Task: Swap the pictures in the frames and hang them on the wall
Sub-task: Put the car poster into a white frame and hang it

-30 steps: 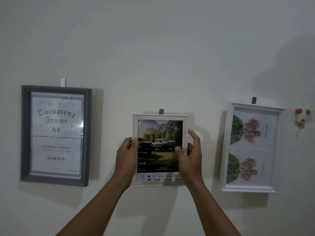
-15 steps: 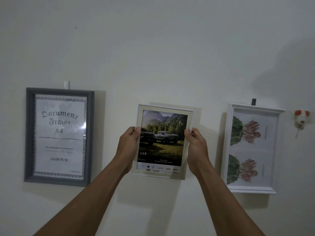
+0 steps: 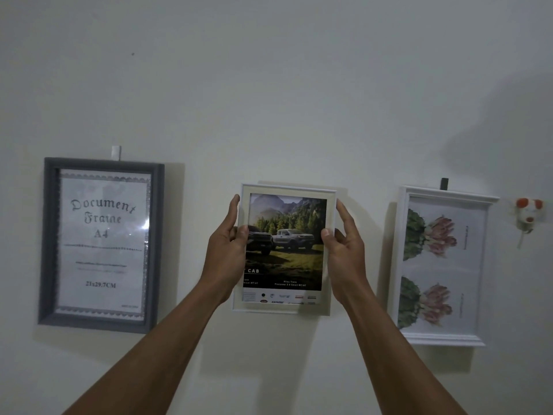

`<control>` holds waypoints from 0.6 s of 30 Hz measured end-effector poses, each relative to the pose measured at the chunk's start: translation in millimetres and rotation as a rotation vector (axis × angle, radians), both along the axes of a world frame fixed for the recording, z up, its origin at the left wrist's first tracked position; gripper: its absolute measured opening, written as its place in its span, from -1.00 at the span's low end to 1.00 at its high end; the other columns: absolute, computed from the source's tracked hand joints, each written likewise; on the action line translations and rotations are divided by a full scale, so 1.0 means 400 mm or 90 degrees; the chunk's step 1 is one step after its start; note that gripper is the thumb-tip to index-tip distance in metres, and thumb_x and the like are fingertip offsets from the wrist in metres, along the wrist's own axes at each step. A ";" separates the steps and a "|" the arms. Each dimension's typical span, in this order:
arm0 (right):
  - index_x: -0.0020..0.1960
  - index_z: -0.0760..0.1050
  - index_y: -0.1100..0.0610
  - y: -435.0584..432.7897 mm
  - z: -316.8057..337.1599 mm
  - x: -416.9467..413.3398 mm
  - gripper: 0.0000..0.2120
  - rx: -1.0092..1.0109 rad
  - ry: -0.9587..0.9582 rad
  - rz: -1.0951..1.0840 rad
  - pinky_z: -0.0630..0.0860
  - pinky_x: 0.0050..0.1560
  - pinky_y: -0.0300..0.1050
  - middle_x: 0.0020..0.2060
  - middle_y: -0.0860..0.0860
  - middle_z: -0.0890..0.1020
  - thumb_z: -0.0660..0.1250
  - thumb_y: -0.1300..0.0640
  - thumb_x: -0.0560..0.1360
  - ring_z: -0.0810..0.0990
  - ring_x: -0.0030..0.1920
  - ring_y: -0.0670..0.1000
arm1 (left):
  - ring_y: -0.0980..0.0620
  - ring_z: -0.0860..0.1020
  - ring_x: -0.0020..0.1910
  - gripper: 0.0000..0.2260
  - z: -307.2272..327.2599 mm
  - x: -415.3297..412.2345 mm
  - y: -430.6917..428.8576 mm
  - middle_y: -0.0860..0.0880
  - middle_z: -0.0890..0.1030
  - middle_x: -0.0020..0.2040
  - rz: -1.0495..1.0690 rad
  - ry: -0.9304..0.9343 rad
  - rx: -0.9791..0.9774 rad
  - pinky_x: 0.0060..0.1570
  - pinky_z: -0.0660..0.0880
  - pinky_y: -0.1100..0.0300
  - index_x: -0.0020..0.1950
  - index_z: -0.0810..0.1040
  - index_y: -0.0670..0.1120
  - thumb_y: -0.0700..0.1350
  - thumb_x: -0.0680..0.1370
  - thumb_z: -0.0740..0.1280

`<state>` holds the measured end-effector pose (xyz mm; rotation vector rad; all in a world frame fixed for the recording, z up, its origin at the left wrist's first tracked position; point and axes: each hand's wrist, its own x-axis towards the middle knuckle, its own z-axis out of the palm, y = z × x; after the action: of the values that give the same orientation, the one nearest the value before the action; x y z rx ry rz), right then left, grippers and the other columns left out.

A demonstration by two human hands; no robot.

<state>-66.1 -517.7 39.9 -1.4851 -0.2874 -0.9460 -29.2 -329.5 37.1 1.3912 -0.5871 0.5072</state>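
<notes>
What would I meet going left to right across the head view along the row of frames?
grey document frame → left hand → truck picture frame, held by both hands at its side edges → right hand → white frame with plant prints → small red and white ornament

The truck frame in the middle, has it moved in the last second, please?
Yes, the truck frame rose: its top now aligns with that of the flower frame.

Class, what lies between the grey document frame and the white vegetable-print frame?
The head view shows a small white picture frame with a truck photo, gripped by the left hand and right hand.
</notes>
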 end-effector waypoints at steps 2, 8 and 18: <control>0.48 0.31 -0.26 -0.001 0.007 0.004 -0.44 0.000 0.002 -0.003 0.40 0.40 -0.01 0.33 -0.10 0.51 0.17 0.30 0.66 0.53 0.24 -0.11 | -0.10 0.34 0.44 -0.49 0.010 0.010 0.000 -0.07 0.38 0.47 -0.001 0.008 0.007 0.39 0.28 0.09 0.47 0.20 0.33 -0.20 0.66 0.16; 0.51 0.28 -0.20 0.011 0.009 0.030 -0.45 0.022 0.009 -0.036 0.49 0.28 0.07 0.12 -0.17 0.61 0.16 0.29 0.66 0.63 0.03 0.02 | 0.08 0.26 -0.25 -0.51 0.019 0.032 -0.013 -0.31 0.32 0.41 0.063 -0.004 0.027 -0.39 0.26 0.57 0.52 0.21 0.19 -0.22 0.66 0.15; 0.56 0.08 -0.22 0.018 -0.050 0.054 -0.39 -0.047 0.025 -0.099 0.44 0.01 -0.48 0.48 -0.08 0.34 0.13 0.29 0.67 0.51 0.11 -0.36 | 0.41 0.45 -0.32 -0.49 -0.036 0.040 -0.021 0.18 0.44 0.15 0.182 -0.046 0.085 -0.28 0.36 0.54 0.54 0.15 0.19 -0.19 0.66 0.17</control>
<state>-44.7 -510.4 20.1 -1.6104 -0.1820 -1.0367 -13.1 -338.1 22.7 1.5993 -0.4888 0.7605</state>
